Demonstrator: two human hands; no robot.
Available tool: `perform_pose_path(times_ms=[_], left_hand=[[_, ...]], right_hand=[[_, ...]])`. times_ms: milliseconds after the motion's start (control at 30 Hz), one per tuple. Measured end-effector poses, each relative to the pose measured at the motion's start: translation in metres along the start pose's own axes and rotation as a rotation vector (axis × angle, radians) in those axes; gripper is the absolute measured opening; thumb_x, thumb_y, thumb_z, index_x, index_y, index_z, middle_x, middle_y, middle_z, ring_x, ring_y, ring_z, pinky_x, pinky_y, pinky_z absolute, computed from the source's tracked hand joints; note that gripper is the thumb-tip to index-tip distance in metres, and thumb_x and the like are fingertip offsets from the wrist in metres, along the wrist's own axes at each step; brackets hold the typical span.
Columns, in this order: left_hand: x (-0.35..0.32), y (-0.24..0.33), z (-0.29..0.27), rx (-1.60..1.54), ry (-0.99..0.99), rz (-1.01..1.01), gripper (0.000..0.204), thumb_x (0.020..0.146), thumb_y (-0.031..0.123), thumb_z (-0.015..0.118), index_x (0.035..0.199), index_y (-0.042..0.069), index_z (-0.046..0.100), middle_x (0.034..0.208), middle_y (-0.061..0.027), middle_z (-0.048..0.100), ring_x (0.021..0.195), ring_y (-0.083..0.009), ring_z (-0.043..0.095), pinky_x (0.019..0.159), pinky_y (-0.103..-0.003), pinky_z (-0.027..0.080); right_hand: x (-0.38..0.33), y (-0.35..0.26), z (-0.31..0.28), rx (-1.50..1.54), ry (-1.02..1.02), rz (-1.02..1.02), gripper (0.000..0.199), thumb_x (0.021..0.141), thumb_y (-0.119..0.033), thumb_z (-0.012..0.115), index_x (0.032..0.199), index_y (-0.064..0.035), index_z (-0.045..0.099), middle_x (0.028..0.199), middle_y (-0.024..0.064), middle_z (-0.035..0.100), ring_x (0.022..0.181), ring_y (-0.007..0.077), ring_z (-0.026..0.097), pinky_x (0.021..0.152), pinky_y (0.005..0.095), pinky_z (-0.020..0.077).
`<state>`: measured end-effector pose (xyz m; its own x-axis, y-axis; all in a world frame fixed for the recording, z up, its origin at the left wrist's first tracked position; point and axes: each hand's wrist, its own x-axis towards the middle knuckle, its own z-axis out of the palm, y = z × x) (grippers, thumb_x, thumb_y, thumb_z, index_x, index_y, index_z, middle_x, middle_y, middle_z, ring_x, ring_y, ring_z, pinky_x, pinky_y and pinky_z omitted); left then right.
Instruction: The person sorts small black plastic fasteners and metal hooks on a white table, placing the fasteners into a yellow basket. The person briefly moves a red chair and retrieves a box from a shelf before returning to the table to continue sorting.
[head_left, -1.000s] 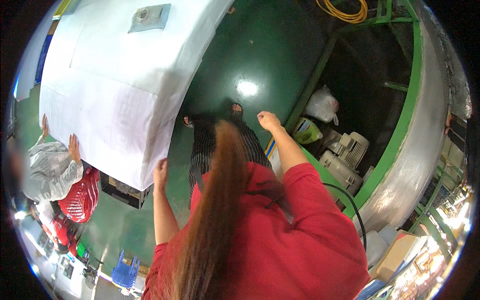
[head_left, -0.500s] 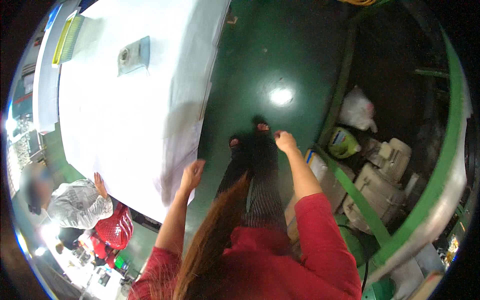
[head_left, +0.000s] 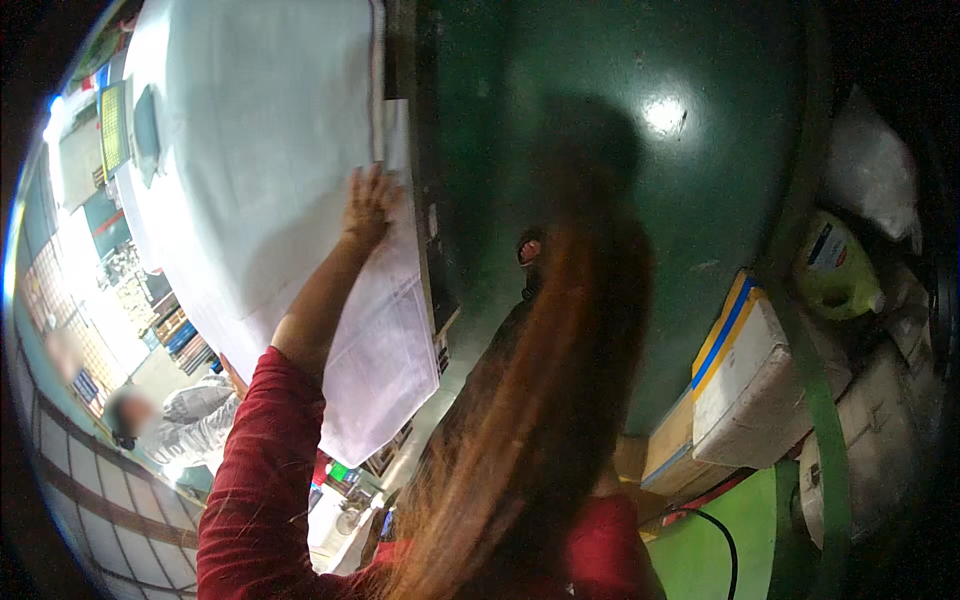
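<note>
One hand only is showing in the head view: the left hand point(head_left: 370, 205), coming out of a red sleeve point(head_left: 255, 480). It is lying with the fingers spread and nearly flat on the large white sheet point(head_left: 250, 150), close to the sheet's right edge, and it is pressing more than gripping; I cannot see that it is closing around anything. The right hand is not appearing anywhere, because the long reddish hair point(head_left: 540, 400) is hanging down the middle and hiding that side.

The white sheet is covering the table at the left, and its near part is drooping over the table edge toward the green floor point(head_left: 620, 130). A grey device point(head_left: 145, 120) is resting on the sheet at the far left. At the right, a white box with blue and yellow stripes point(head_left: 750, 380) and a yellow-green bottle point(head_left: 835, 275) are standing beside a green rail point(head_left: 815, 400).

In my judgement the sheet could slip or wrinkle, since only a flat palm is holding it and much material is hanging free. The hair could also be covering the person's sight of the edge.
</note>
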<state>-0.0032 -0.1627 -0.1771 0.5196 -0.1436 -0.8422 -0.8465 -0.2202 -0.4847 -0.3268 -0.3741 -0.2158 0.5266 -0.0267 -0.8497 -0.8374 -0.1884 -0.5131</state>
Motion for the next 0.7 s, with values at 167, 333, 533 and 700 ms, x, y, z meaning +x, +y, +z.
perform_pose_path(times_ms=[167, 333, 533, 700], left_hand=[[-0.014, -0.042, 0.068, 0.305, -0.427, -0.246, 0.060, 0.093, 0.049, 0.035, 0.146, 0.029, 0.015, 0.154, -0.0005, 0.002, 0.139, -0.0378, -0.008, 0.105, -0.066, -0.003], [-0.027, -0.077, 0.057, 0.218, -0.659, -0.362, 0.057, 0.093, 0.042, 0.036, 0.143, 0.024, 0.017, 0.150, -0.0068, 0.005, 0.137, -0.0384, -0.004, 0.105, -0.065, -0.003], [-0.031, -0.076, 0.074, 0.205, -0.624, -0.412, 0.052, 0.092, 0.040, 0.038, 0.138, 0.022, 0.023, 0.146, -0.0080, 0.012, 0.135, -0.0381, 0.002, 0.105, -0.066, -0.002], [-0.027, -0.078, 0.072, 0.137, -0.567, -0.396, 0.048, 0.090, 0.037, 0.039, 0.134, 0.020, 0.028, 0.142, -0.0089, 0.018, 0.133, -0.0378, 0.007, 0.105, -0.067, -0.001]], right_hand=[[0.012, 0.026, 0.020, 0.001, -0.157, 0.051, 0.031, 0.089, -0.021, 0.050, 0.118, -0.0092, 0.054, 0.108, 0.0170, 0.061, 0.100, 0.0347, 0.058, 0.083, 0.0425, 0.0475], [0.028, 0.009, 0.020, -0.014, -0.262, 0.093, 0.033, 0.089, -0.020, 0.051, 0.119, -0.0068, 0.053, 0.108, 0.0196, 0.060, 0.100, 0.0359, 0.058, 0.084, 0.0431, 0.0471], [0.027, 0.015, 0.026, 0.011, -0.327, -0.046, 0.031, 0.089, -0.018, 0.050, 0.117, -0.0052, 0.054, 0.107, 0.0196, 0.060, 0.099, 0.0346, 0.058, 0.083, 0.0426, 0.0473], [0.015, 0.020, 0.026, -0.050, -0.290, -0.018, 0.030, 0.089, -0.019, 0.050, 0.116, -0.0048, 0.054, 0.107, 0.0190, 0.060, 0.097, 0.0338, 0.059, 0.082, 0.0418, 0.0478]])
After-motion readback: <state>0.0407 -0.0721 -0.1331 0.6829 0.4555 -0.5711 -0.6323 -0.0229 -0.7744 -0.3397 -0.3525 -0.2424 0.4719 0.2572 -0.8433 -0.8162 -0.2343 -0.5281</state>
